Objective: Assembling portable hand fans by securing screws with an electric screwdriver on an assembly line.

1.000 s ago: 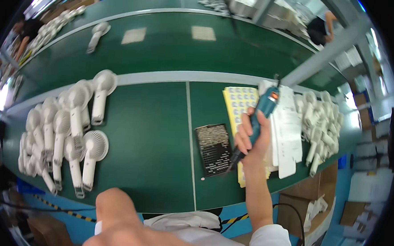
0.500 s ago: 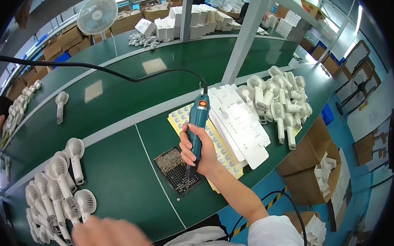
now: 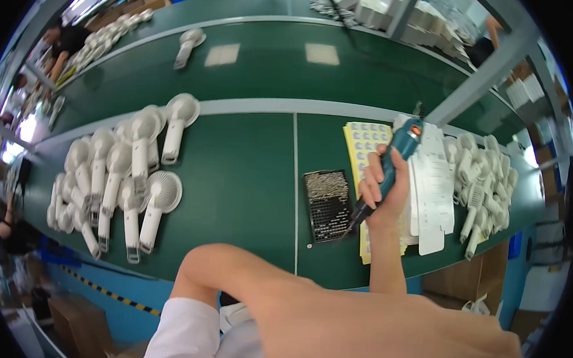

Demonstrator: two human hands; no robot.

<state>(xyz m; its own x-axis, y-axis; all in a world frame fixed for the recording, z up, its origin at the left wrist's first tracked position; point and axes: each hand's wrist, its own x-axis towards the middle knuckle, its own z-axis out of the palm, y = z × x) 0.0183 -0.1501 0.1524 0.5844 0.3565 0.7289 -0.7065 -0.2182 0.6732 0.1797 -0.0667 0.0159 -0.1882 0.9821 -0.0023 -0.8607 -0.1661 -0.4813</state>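
My right hand (image 3: 390,187) is wrapped round a teal electric screwdriver (image 3: 402,143), which leans with its dark nose down to the left. Its bit points at the near right corner of a black screw tray (image 3: 308,206), a grid holding many small screws; whether it touches one cannot be made out. A tiny loose screw (image 3: 309,245) lies on the green bench just in front of the tray. Very close to the camera, my left hand (image 3: 414,338) crosses my body toward the right, back side up. Its fingers are hidden, so any held thing is unseen.
White handheld fans (image 3: 119,164) lie heaped at left, with another pile (image 3: 484,179) at right. Yellow sticker sheets (image 3: 356,140) and white flat cartons (image 3: 431,193) lie beside the tray. Behind a pale rail (image 3: 251,106), one fan (image 3: 188,47) rests on a green surface. Other people work farther off.
My view has swung left. My left hand has moved from near the left fan heap across to the right, close to the camera. My right hand still grips the screwdriver, now tilted more.
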